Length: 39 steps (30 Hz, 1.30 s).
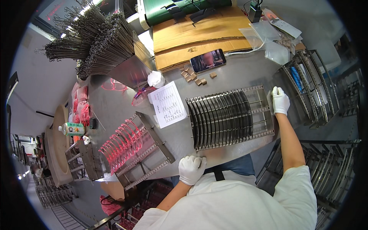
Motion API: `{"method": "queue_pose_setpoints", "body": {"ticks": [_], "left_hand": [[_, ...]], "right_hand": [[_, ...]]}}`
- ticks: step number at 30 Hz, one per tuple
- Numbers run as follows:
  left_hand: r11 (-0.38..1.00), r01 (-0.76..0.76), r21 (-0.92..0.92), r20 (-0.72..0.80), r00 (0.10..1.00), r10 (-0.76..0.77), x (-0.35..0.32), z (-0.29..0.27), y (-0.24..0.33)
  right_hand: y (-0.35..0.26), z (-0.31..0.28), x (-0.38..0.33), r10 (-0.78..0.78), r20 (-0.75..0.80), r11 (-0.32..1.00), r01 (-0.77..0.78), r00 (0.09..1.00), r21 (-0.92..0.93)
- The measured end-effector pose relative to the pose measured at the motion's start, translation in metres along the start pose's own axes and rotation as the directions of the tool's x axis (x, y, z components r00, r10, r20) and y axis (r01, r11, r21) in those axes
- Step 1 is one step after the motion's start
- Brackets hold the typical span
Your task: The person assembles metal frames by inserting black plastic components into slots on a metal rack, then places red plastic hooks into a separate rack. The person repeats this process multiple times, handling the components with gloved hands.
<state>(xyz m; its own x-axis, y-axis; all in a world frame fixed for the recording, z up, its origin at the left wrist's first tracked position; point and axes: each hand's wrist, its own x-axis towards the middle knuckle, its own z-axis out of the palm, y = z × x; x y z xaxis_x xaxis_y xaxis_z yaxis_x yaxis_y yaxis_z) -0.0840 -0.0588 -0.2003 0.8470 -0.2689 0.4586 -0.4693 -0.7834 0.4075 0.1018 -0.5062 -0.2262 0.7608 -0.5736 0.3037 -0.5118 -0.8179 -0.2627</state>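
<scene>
Grey metal slotted rack filled with dark curved plates, on grey steel desk. Left hand, white-gloved, grip curled closed at rack's near corner. Right hand, white-gloved, fingers pressed together on far end; whether it clasps, cannot tell.

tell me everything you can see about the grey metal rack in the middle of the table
The grey metal slotted rack lies flat on the grey metal table, right in front of the person. It is a rectangular frame with long rails and a row of thin, dark, curved plates standing on edge in its slots, filling most of it; the right end looks empty. The white-gloved right hand rests on its far right end, and the white-gloved left hand sits at the table edge near its lower left corner.
</scene>
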Motion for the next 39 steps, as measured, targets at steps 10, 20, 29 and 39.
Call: {"method": "queue_pose_setpoints", "body": {"ticks": [10,20,29,39], "left_hand": [[1.0,0.004,-0.008,0.001,1.0,-0.004,0.0008,-0.0006,0.0004],[1.0,0.003,-0.009,-0.01,1.0,-0.003,0.0007,0.0001,0.0004],[1.0,0.005,0.004,0.006,1.0,-0.005,-0.0015,0.0007,-0.0004],[1.0,0.007,-0.003,0.006,1.0,-0.007,-0.001,0.0005,-0.0004]], "right_hand": [[-0.0021,-0.0025,-0.0005,0.001,-0.014,1.0,-0.001,1.0,0.013],[0.0,-0.0006,0.0003,0.006,0.008,1.0,-0.006,1.0,-0.004],[0.0005,0.0001,0.0014,0.022,0.028,1.0,-0.022,0.999,0.0],[0.0009,0.0005,0.0016,0.022,0.032,1.0,-0.022,0.999,-0.002]]}}
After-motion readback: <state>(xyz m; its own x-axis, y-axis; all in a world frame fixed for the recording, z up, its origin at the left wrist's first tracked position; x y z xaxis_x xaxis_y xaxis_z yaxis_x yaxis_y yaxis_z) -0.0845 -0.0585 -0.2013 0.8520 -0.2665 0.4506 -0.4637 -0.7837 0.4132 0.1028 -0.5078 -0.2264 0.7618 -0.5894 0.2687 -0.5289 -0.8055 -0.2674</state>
